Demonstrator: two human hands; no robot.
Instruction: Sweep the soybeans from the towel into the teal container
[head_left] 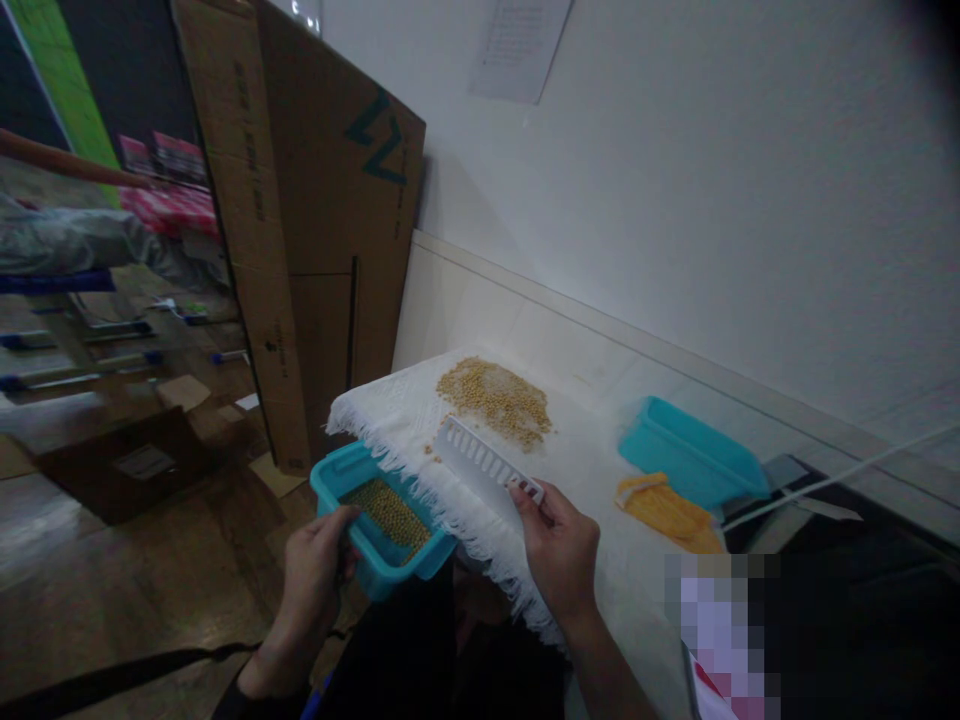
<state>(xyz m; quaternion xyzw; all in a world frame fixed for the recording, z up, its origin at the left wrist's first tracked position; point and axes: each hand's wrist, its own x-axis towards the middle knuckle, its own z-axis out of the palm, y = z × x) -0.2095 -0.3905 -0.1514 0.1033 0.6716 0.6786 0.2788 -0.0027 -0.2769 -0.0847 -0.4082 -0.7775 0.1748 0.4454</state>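
My left hand [319,565] grips the near rim of a small teal tray [339,476] partly filled with yellowish beans [388,508], held just below the fringed edge of a white cloth [592,470]. My right hand [559,545] pinches one end of a flat white slotted scraper [480,459] that lies on the cloth. A pile of the same beans [496,397] sits on the cloth beyond the scraper's far end. A few loose beans lie beside the scraper.
A second teal container [690,455] and a yellow cloth [664,508] sit on the table to the right. Tall cardboard sheets [322,220] lean against the wall at left. The wooden floor holds boxes and clutter. A white cable [847,475] runs across the right.
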